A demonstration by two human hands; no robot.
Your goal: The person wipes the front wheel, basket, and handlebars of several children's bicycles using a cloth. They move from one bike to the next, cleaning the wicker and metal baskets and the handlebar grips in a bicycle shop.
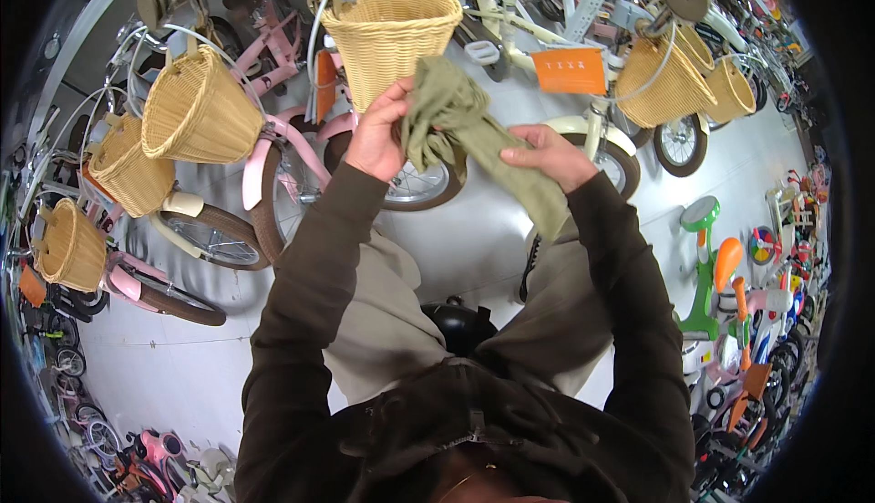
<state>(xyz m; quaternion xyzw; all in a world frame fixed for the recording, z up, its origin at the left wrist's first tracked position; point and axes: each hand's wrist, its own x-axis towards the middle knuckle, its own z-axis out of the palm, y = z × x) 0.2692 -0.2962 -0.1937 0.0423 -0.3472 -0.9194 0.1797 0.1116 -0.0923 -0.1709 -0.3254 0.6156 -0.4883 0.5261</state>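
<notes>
An olive-green cloth [456,116] is stretched between my two hands, bunched up on the left and hanging down in a strip on the right. My left hand [379,134] grips the bunched part, its fingers partly behind the fabric. Around the hanging strip my right hand [549,157] is closed, with the thumb on top. Just beyond the cloth is a pale wicker basket [392,34] on the front of a pink bike [290,166]. The cloth overlaps the view of that bike's front wheel.
More wicker baskets [202,111] hang on bikes to the left, and another basket [663,79] is on a cream bike at right. An orange card [571,71] hangs there. Green and orange ride-on toys [702,266] stand at right. A black round object [456,323] sits between my legs.
</notes>
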